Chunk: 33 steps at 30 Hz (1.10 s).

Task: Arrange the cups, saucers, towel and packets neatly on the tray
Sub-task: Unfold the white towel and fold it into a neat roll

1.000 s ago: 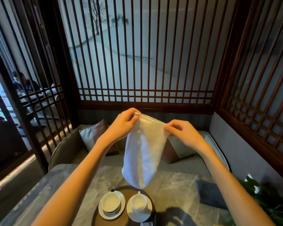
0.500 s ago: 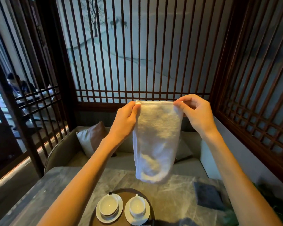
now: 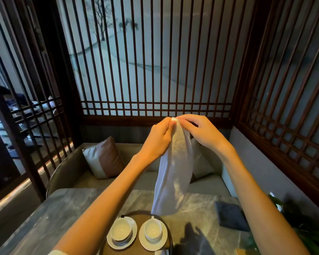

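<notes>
Pinching the folded top edge of the towel (image 3: 173, 172), the left hand (image 3: 158, 138) and right hand (image 3: 203, 133) are held fingertip to fingertip, high over the table (image 3: 63, 218). Should either pinch be loosened, the fold would likely be lost and the cloth dropped. The towel is hung with its long axis close to vertical, its lower end pointed down toward the far rim of the tray (image 3: 136, 212), where a cup (image 3: 153, 230) on its saucer (image 3: 153, 245) could be struck.
</notes>
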Each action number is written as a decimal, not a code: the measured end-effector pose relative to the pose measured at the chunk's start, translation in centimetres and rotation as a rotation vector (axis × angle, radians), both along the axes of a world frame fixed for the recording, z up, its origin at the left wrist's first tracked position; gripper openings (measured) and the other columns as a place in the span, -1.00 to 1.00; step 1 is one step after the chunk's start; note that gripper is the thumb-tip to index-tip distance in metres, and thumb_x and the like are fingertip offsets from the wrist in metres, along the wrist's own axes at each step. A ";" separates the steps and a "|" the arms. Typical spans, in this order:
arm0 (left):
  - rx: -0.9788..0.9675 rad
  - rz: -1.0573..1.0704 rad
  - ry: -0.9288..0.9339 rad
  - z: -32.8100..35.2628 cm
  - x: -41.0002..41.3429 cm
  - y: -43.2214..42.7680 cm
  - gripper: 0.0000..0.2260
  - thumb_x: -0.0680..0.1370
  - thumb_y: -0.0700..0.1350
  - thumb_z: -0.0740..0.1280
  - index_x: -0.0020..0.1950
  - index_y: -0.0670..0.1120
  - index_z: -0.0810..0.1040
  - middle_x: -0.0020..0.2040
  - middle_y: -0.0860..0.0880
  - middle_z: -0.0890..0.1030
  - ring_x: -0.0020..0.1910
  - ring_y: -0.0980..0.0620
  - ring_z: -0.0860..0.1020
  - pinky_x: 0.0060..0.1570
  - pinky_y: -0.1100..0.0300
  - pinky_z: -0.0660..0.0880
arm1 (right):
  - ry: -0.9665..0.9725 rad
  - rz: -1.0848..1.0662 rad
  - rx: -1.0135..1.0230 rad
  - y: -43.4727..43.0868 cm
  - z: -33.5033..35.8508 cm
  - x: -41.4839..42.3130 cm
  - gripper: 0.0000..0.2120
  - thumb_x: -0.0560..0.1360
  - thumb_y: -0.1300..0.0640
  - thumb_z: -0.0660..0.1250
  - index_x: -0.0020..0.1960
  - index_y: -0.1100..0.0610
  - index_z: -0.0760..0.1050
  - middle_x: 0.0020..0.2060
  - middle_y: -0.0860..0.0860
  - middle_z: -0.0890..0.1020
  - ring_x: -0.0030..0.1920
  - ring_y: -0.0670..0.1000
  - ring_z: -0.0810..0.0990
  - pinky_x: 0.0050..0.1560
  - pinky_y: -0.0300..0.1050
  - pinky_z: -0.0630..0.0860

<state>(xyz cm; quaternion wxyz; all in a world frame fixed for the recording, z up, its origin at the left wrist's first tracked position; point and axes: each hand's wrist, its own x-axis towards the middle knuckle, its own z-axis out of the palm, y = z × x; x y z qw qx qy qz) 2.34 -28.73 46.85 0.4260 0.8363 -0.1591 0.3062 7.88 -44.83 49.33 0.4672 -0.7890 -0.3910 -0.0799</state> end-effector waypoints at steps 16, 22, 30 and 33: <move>-0.259 -0.104 0.049 -4.2 -1.4 2.6 -0.66 0.58 -0.18 0.36 0.19 0.15 0.30 0.01 0.33 0.51 0.00 0.16 0.61 -0.01 0.15 0.62 | -0.245 -0.160 -0.058 1.5 2.3 2.3 -0.78 0.52 -0.17 0.33 -0.06 -0.03 0.46 -0.26 -0.13 0.55 -0.25 -0.17 0.52 -0.25 -0.36 0.41; -0.144 -0.095 0.263 -6.0 -0.8 2.3 -0.69 0.52 0.03 0.40 0.11 0.13 0.29 0.09 0.04 0.50 0.04 0.01 0.60 -0.01 0.06 0.64 | -0.235 -0.195 -0.064 1.6 1.0 2.8 -0.76 0.58 -0.14 0.25 -0.02 0.02 0.38 -0.30 -0.07 0.50 -0.35 -0.12 0.45 -0.31 -0.31 0.38; -0.018 -0.050 0.302 -7.3 -0.3 2.1 -0.88 0.57 -0.01 0.37 -0.11 0.07 0.46 -0.14 -0.03 0.56 -0.19 0.02 0.50 -0.11 0.05 0.48 | -0.294 -0.173 -0.098 0.4 1.9 3.4 -0.75 0.59 -0.12 0.24 -0.03 0.07 0.37 -0.34 -0.09 0.44 -0.40 -0.17 0.40 -0.35 -0.36 0.37; -0.049 -0.056 0.306 -7.1 -0.2 2.4 -0.88 0.59 -0.03 0.34 -0.12 -0.02 0.49 -0.12 -0.07 0.59 -0.10 -0.07 0.57 -0.04 0.01 0.54 | -0.339 -0.206 -0.131 -0.5 2.4 3.9 -0.75 0.59 -0.11 0.26 -0.02 0.08 0.39 -0.35 -0.08 0.47 -0.40 -0.15 0.42 -0.34 -0.35 0.36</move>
